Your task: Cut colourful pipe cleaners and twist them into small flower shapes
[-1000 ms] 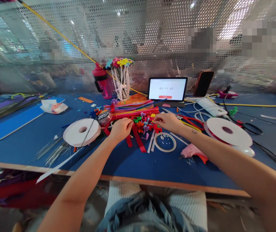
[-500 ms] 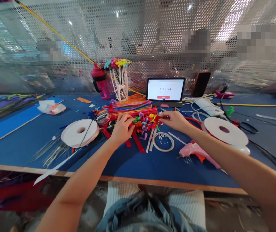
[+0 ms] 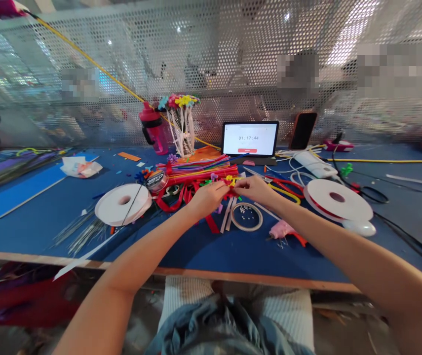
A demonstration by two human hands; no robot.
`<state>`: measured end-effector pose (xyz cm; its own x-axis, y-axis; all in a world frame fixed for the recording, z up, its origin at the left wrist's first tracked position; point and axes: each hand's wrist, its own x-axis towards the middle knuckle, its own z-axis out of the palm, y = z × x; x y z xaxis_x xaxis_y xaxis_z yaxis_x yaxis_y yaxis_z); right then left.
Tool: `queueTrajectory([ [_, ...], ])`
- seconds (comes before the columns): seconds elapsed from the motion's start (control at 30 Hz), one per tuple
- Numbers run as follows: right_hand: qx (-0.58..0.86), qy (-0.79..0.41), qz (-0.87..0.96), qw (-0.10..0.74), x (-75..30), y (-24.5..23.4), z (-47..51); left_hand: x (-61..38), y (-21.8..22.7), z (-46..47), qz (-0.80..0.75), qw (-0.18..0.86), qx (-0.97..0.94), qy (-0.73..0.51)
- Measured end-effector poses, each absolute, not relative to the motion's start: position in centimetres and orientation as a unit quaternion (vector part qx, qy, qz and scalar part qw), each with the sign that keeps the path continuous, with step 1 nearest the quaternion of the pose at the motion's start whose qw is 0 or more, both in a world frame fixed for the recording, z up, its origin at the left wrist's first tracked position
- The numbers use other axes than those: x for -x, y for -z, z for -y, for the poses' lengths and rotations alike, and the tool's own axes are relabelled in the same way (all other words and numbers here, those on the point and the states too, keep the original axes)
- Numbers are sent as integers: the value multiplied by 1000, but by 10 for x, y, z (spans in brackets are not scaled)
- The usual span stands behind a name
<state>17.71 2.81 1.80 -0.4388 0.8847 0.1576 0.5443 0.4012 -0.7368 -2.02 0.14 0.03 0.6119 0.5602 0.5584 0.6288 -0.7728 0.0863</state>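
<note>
My left hand and my right hand meet over a heap of small coloured pipe-cleaner pieces on the blue table. Both are pinched on a small red and yellow piece held between them. Behind lies a bundle of long coloured pipe cleaners. Red ribbon strips trail under my left hand. A ring of tape with small beads inside sits just in front of my right hand.
Two white ribbon spools flank my hands. A pink glue gun lies at the right. A tablet showing a timer, a phone, a pink bottle and a vase of finished flowers stand at the back. Thin wires lie at the left.
My hands have come together from apart over the heap and lifted a small red and yellow piece between them. The view has shifted slightly.
</note>
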Motion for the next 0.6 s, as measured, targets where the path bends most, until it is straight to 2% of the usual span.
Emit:
queueTrajectory([
  [0.1, 502, -317, 745, 304, -182, -22, -27, 25, 7, -11, 353, 54, 886, 297],
  [0.23, 544, -464, 610, 340, -184, -28, -19, 24, 8, -10, 363, 56, 868, 334],
  [0.3, 527, -537, 566, 338, -180, -31, -12, 19, 3, -5, 345, 36, 857, 382],
  [0.4, 505, -585, 549, 318, -170, -35, -2, 13, -3, 6, 308, -11, 846, 434],
  [0.5, 476, -606, 559, 306, -165, -35, 7, 12, -6, 16, 309, -96, 824, 465],
  [0.6, 429, -585, 599, 339, -165, -33, 14, 13, -5, 23, 341, -253, 754, 500],
])
